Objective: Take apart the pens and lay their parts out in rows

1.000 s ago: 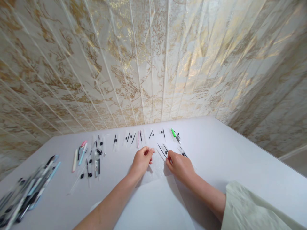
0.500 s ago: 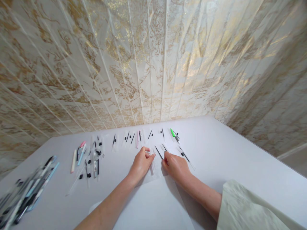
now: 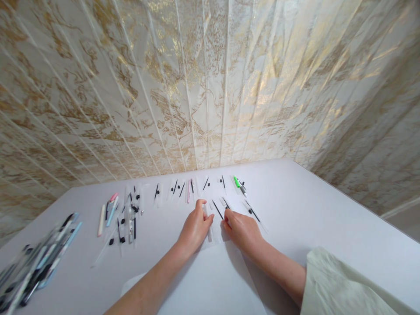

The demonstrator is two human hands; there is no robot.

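Note:
Both my hands rest close together on the white table [image 3: 311,210], near its middle. My left hand [image 3: 196,225] has its fingers curled round a clear pen barrel [image 3: 208,227] that lies along the table. My right hand [image 3: 242,227] is pinched on a thin black pen refill [image 3: 217,209] that points away from me. Under both hands lies a clear plastic sheet [image 3: 216,238]. Just beyond my fingers sit more small black parts and clear sleeves in a row.
A green-capped pen [image 3: 239,184] lies at the far middle. Pink and blue pens [image 3: 110,209] and loose black parts lie to the left. A heap of pens [image 3: 36,260] fills the near-left corner. A white paper sheet [image 3: 210,288] lies in front of me. The marbled wall stands behind.
Both hands drew slightly nearer to me and closer together. My left hand's fingers closed down over the clear barrel; the black refill came along with my right hand.

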